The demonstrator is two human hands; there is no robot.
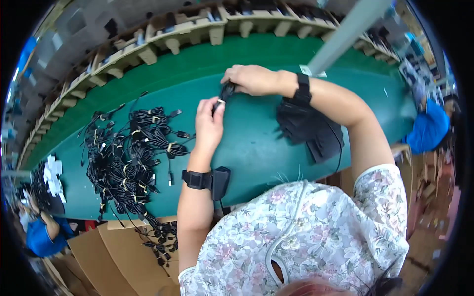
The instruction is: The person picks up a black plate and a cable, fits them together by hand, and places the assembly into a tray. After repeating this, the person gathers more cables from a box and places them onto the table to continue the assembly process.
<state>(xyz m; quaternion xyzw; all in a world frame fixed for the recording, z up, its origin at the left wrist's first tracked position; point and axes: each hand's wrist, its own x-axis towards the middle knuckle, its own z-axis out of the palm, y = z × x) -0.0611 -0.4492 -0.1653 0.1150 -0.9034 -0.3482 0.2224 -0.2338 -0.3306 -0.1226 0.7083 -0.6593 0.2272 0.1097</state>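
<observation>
A black cable bundle (pixel 226 93) with a pale tie round it is held between my two hands over the green table. My left hand (pixel 209 123) pinches its near end, thumb and fingers closed. My right hand (pixel 251 80) is closed round the far end, where the fingers partly hide it. On the left lies a heap of coiled black cables (pixel 126 158), many with pale ties and metal-ended plugs. A stack of flat black pouches or sheets (pixel 311 129) lies under my right forearm; its exact kind cannot be made out.
The green table (pixel 256 148) runs across, with a row of cardboard trays (pixel 187 32) along its far side. A grey post (pixel 345 37) rises at the back right. An open cardboard box (pixel 113 256) with more cables stands below the near left edge. People in blue are at both sides.
</observation>
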